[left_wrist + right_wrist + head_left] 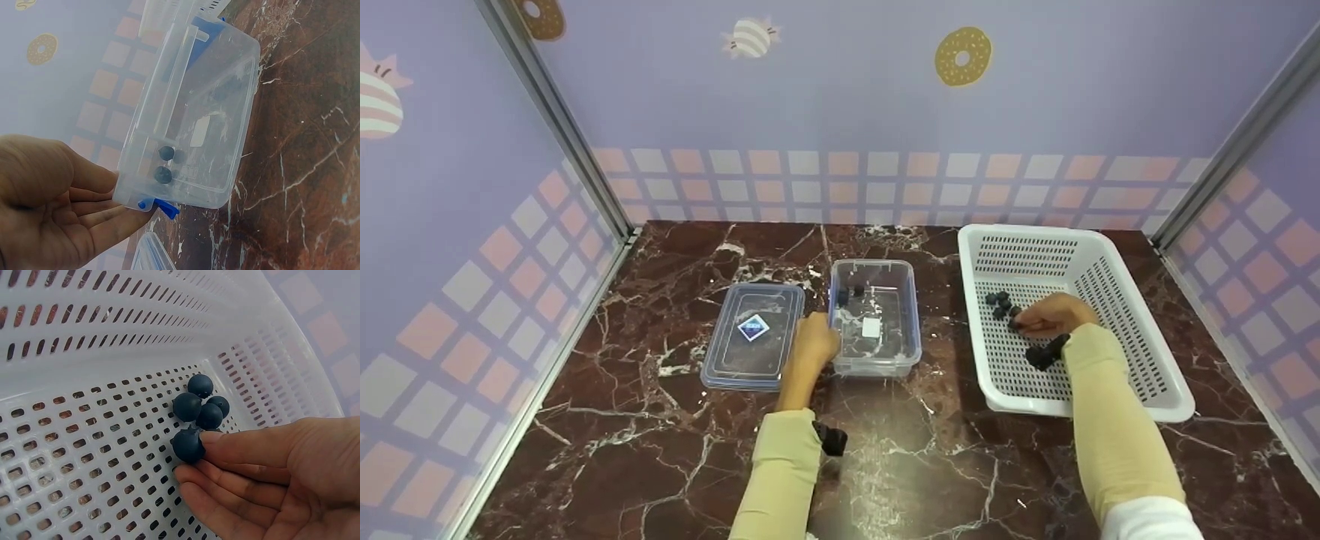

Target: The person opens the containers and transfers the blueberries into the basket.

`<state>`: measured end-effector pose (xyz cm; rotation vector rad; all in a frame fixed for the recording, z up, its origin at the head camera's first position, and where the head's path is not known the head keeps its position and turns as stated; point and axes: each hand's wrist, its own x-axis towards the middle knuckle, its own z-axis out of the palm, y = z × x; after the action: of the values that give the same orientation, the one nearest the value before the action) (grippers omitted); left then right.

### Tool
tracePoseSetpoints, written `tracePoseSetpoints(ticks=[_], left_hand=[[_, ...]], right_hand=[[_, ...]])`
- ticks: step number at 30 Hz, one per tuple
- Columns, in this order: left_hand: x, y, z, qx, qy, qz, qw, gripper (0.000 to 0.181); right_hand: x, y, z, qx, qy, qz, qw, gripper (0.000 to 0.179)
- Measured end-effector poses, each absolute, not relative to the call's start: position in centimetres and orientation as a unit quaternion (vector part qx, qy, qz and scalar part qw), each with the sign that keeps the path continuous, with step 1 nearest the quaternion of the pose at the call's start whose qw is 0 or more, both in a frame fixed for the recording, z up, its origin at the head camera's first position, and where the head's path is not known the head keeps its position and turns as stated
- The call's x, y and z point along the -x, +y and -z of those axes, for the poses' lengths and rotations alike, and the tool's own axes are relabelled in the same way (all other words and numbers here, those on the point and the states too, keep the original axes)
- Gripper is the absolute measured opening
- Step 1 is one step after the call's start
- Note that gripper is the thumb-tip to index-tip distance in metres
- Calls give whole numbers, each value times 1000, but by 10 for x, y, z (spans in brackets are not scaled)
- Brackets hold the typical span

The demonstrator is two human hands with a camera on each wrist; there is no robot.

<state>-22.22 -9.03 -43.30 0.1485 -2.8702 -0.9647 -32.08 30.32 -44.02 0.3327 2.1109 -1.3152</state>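
Note:
My right hand (1056,313) is inside the white perforated basket (976,352). Between its thumb and fingers it pinches a blueberry (188,445), seen close up in the right wrist view. Several more blueberries (187,406) lie clustered on the basket floor just beyond the fingertips. My left hand (816,341) grips the left edge of a clear plastic container (877,369); the left wrist view has its thumb and fingers on either side of the rim, by a blue latch (167,209). Two blueberries (163,174) lie inside the container.
Left of the container, a clear lid (750,358) with a blue diamond label lies flat on the dark red marbled table (915,480). Patterned purple panels (840,97) stand at the back and on both sides.

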Motion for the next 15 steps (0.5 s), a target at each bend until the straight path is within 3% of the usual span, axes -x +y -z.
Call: tracePoseSetpoints(ticks=[8, 15], left_hand=[[225, -91, 433, -58, -946, 317, 27, 20], [223, -91, 435, -55, -947, 313, 48, 17]], right_hand=[[320, 301, 437, -118, 805, 483, 324, 37], [320, 300, 432, -121, 797, 491, 331, 39]])
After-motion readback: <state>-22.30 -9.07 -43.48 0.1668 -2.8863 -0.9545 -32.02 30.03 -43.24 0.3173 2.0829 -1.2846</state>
